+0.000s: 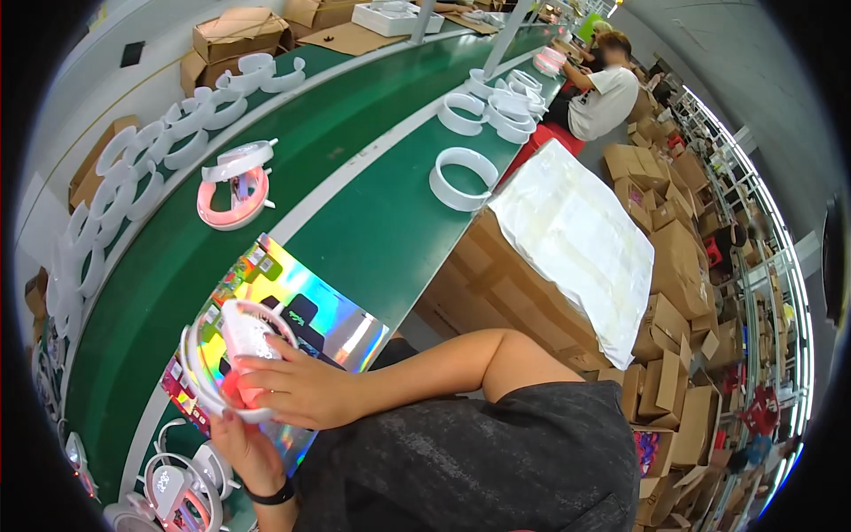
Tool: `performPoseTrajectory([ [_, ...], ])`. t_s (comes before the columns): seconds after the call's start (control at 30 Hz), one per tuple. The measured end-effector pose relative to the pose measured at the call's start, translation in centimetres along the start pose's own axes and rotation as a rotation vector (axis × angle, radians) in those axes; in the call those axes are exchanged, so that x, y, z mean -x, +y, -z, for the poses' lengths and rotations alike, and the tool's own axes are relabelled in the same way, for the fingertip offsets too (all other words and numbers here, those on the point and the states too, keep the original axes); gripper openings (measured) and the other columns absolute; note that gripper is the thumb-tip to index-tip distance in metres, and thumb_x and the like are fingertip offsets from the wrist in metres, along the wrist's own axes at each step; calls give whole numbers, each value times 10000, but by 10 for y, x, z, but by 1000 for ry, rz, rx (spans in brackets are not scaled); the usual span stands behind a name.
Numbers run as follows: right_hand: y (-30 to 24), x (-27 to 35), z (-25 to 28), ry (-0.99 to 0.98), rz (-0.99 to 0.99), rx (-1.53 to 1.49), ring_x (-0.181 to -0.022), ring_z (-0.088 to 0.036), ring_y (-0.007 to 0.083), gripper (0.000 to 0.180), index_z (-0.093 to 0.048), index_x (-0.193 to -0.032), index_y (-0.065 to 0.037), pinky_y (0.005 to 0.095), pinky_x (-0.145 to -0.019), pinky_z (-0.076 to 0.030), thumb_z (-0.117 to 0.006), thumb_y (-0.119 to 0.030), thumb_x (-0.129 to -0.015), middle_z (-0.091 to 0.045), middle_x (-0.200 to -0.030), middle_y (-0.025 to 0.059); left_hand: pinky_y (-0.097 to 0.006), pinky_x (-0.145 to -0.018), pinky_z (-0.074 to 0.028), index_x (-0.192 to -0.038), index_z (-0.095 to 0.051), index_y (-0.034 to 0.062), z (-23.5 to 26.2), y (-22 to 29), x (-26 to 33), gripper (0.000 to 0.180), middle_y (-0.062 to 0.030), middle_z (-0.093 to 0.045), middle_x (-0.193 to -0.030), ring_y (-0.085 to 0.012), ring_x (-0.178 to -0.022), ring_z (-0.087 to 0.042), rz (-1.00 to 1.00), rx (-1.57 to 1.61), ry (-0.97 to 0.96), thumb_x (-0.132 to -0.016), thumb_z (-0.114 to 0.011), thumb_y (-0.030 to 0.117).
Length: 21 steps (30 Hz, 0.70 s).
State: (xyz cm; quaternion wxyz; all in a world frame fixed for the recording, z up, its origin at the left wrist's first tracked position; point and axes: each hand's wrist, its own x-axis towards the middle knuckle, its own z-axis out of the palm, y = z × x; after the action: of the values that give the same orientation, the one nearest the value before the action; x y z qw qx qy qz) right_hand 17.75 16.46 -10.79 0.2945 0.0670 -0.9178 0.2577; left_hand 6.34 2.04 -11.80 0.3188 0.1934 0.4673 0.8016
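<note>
Both hands clasp white ring-shaped gadget (232, 359) w/ pink base: right hand (306, 390) wraps its near side, left hand (244, 452) cups underneath; holographic box (310, 310) lies just behind, on green tabletop (372, 213).

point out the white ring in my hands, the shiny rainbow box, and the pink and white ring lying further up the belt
white ring (206, 383), head view, its left rim.
shiny rainbow box (332, 321), head view, its holographic face.
pink and white ring (232, 208), head view, its pink lower rim.
</note>
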Motion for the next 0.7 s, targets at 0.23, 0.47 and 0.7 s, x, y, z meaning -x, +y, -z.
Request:
performPoseTrajectory([
  [0.23, 25, 12, -1, 296, -721, -682, -1076, -598, 235, 515, -494, -1355, -18, 384, -928, -499, -689, -157, -899, -600, -1240, 105, -306, -808, -551, -1239, -567, -22, 75, 40, 28, 394, -124, -662, -1151, -203, -1006, -667, 219, -182, 124, -973, -587, 267],
  [0.47, 130, 33, 22, 676, -1089, -721, -950, -624, 166, 346, -562, -1282, 2, 298, -826, -503, -555, -174, -984, -648, -1061, 79, -383, -881, -518, -1237, -604, -4, 74, 20, 3, 328, -190, -641, -1166, -346, -1000, -640, -181, -1557, 256, -937, -585, 128],
  [0.7, 43, 30, -9, 129, -226, -92, -1073, -607, 313, 327, -633, -1101, -16, 385, -892, -496, -632, 57, -782, -615, -1181, 175, -450, -1002, -448, -1284, -573, 73, 37, -6, 12, 548, -163, -536, -1338, -356, -1190, -549, -440, -1532, -147, -800, -757, 252],
])
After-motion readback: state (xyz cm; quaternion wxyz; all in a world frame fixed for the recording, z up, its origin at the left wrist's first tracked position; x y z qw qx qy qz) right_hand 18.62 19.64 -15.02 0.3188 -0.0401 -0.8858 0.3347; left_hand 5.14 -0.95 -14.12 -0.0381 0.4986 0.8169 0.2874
